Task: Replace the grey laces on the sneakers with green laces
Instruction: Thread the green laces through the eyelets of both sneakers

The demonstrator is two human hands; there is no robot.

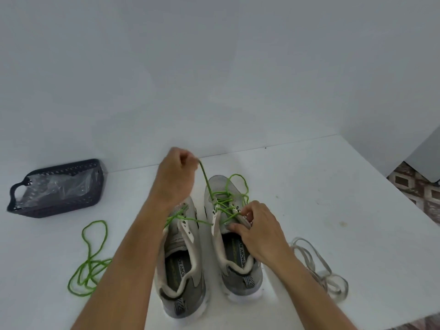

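- A white table [333,186] is filling the lower half of the view, and it is meeting a plain white wall [214,67] along its far edge.
- A dark perforated basket [90,201] is sitting at the far left of the table, and crumpled clear plastic [54,186] is lying inside it.
- Two grey sneakers are standing side by side at the middle of the table, long axes running away from the person, toes pointing at the wall and heels lying nearest the camera.
- The left sneaker [183,277] is lying a little nearer than the right sneaker [238,270], and the two are almost touching along their inner sides.
- The left hand [175,177] is hovering above the toes, its fingers curling tight on one end of the green lace [205,177] and drawing it taut, up and away from the right sneaker's eyelets.
- The right hand [259,229] is resting on the right sneaker's tongue, fingertips pinching the lace crossings at the eyelets.
- A spare green lace [89,265] is trailing in loose loops on the table left of the sneakers.
- The grey laces [316,265] are lying in a loose tangle on the table right of the sneakers.
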